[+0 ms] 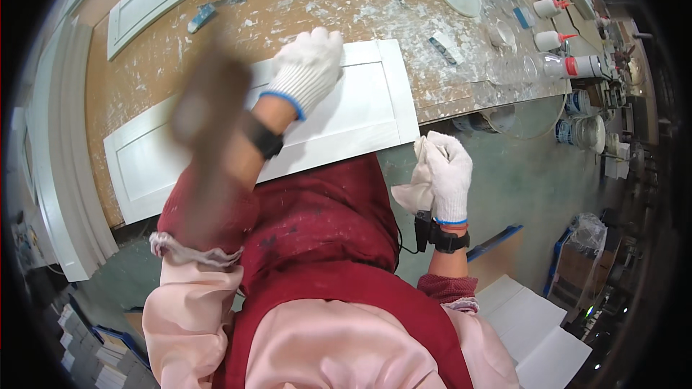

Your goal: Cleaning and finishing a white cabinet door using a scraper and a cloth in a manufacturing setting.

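White rectangular painted panel [360, 97], centre of frame: smooth, low sheen. Brown flat wooden worktop [148, 83], upper half: rough, crusted with white residue. White knitted-cloth glove [313, 75], upper centre: ribbed, matt. Off-white folded cloth [414, 194], right of centre: creased, matt. Pink puffed cloth sleeve [189, 306], lower left: smooth, faintly glossy. Clear crumpled sheeting [588, 234], lower right: glossy, probably plastic; view poor.

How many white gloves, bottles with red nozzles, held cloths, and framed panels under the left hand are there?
White gloves: 2
Bottles with red nozzles: 2
Held cloth: 1
Framed panel under the left hand: 1
Total: 6
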`<state>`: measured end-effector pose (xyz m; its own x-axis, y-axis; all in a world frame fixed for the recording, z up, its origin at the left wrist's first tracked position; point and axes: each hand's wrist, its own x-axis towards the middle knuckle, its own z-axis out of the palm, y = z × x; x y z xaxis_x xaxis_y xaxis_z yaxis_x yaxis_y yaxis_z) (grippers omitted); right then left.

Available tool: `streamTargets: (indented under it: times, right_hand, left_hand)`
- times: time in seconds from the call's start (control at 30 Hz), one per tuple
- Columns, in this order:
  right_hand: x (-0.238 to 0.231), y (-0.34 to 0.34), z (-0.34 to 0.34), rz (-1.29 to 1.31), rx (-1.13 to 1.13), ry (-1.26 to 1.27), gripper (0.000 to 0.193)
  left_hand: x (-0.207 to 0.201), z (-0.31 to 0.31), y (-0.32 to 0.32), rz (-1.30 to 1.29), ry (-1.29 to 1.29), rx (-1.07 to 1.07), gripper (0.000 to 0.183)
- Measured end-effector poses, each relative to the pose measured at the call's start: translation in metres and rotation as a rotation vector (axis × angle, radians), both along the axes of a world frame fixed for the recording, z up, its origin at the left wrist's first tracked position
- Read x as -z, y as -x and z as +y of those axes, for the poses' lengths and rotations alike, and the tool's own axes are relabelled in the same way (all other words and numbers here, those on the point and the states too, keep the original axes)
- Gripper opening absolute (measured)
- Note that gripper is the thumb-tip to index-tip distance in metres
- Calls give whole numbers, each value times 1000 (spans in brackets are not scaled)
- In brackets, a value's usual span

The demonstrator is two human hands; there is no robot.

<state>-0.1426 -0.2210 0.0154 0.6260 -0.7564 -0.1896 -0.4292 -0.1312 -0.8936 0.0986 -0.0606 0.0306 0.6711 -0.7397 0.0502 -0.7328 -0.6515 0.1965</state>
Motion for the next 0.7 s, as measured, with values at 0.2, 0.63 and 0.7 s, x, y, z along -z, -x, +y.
streamTargets:
  times: [0.2,0.63,0.7]
  right_hand:
    - [8,23,-7,-58,28,-173,23]
    - [-5,14,6,-95,47,-229,19]
    - [1,16,8,-78,37,-252,19]
  left_hand:
    - [-24,54,82,271,96,255,73]
    - [17,93,88,-45,254,35,61]
    - [20,103,82,-60,277,-4,60]
